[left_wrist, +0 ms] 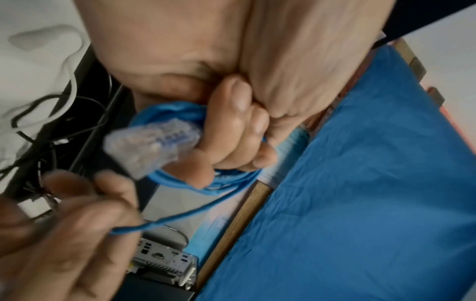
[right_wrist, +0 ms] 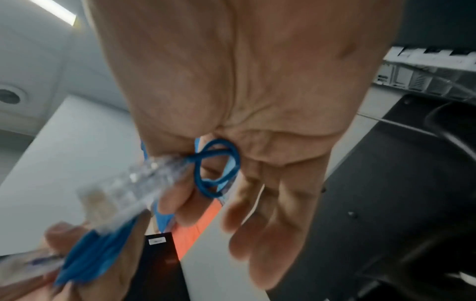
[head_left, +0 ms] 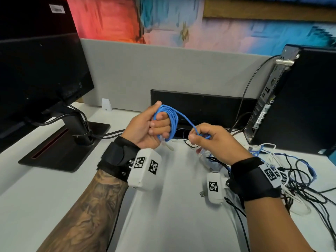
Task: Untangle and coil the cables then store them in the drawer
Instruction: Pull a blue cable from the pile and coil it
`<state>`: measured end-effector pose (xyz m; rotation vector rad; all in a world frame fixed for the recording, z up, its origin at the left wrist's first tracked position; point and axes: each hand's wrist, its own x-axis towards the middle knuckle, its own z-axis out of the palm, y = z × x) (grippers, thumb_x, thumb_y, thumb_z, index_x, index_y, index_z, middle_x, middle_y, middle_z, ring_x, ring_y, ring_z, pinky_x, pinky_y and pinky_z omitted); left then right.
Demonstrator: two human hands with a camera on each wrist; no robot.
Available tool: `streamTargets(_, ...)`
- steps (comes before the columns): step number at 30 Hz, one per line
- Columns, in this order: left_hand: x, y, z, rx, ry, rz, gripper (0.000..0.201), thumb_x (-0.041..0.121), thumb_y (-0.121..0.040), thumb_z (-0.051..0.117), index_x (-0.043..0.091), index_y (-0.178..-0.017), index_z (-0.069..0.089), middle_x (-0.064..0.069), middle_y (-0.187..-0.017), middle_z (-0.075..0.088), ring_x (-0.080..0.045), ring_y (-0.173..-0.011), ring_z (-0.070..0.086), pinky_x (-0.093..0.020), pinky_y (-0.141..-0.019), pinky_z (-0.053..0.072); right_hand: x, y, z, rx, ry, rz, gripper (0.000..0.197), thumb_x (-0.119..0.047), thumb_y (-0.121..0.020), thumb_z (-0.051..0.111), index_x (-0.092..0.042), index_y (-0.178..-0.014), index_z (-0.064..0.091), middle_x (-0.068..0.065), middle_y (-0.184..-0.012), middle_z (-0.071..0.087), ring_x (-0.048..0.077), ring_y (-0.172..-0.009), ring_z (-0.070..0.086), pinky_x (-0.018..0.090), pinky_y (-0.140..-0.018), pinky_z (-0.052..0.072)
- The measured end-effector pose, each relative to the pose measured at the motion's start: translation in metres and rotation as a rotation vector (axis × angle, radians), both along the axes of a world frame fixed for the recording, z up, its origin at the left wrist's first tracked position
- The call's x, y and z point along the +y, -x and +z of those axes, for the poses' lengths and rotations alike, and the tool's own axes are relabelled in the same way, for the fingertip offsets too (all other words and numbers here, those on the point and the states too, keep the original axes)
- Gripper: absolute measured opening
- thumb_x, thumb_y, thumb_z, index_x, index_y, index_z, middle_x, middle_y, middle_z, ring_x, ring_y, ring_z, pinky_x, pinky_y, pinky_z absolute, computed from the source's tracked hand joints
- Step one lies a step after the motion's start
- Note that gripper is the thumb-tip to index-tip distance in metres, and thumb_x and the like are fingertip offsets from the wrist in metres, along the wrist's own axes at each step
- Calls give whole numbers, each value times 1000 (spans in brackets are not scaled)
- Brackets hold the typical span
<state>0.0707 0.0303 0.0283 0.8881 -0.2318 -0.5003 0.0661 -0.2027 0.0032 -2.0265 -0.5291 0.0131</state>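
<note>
My left hand is raised above the white desk and grips a blue network cable coil wound round its curled fingers. One clear plug sticks out of the coil below the fingers. A single blue strand runs from the coil to my right hand, which pinches it in a small loop near the other clear plug. A tangle of black, white and blue cables lies on the desk under and to the right of my right wrist. No drawer is in view.
A black monitor on a flat stand base fills the left. At the right stands a black computer tower with cables plugged in. A grey partition and a black cable tray close off the back.
</note>
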Motion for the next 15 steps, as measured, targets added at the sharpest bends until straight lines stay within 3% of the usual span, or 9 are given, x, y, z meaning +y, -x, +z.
streamTargets(2, 3, -3, 1, 12, 27, 18, 57, 45, -103, 32, 19, -55, 48, 10, -42, 32, -5, -36, 26, -20, -51, 42, -1, 0, -6, 42, -56, 20, 18, -24, -100, 63, -18, -88, 75, 4, -103, 71, 26, -97, 68, 45, -80, 62)
streamTargets(3, 5, -3, 2, 28, 57, 31, 57, 44, -103, 32, 19, -55, 48, 9, -42, 32, -5, -37, 22, -20, -50, 43, -1, -1, -7, 65, -133, 30, 19, -22, -100, 62, -17, -90, 77, 7, -102, 71, 26, -93, 68, 43, -76, 63)
streamTargets(5, 7, -3, 4, 72, 155, 59, 56, 42, -103, 33, 19, -55, 49, 9, -43, 32, -7, -41, 15, -18, -48, 45, 0, -1, -8, 153, -330, 37, 19, -18, -102, 58, -12, -99, 76, 9, -90, 69, 20, -70, 62, 31, -60, 57)
streamTargets(7, 11, -5, 3, 96, 251, 114, 54, 40, -104, 33, 17, -57, 50, 8, -43, 33, -7, -42, 13, -19, -47, 47, -1, -2, -10, 278, -481, 39, 23, -17, -105, 50, -7, -108, 70, 6, -72, 58, 13, -51, 44, 24, -47, 43)
streamTargets(11, 21, -11, -4, 191, 489, 242, 51, 36, -106, 35, 13, -64, 53, 7, -48, 35, -7, -39, 27, -11, -54, 36, -1, -3, -16, 383, -409, 20, 27, -29, -104, 51, -8, -106, 66, -1, -60, 35, 9, -46, 32, 21, -44, 30)
streamTargets(13, 23, -14, -8, 234, 562, 322, 51, 36, -107, 32, 10, -68, 53, 5, -52, 35, -8, -40, 31, -18, -57, 41, 4, 0, -16, 399, -377, 62, 33, -36, -95, 58, -5, -104, 65, -1, -58, 33, 10, -45, 30, 22, -43, 28)
streamTargets(15, 22, -14, -7, 235, 562, 413, 46, 34, -107, 29, 9, -75, 52, 4, -57, 35, -11, -44, 32, -27, -69, 44, 8, 3, -15, 385, -351, 105, 40, -39, -87, 64, -2, -103, 66, 0, -56, 34, 11, -44, 29, 22, -44, 28)
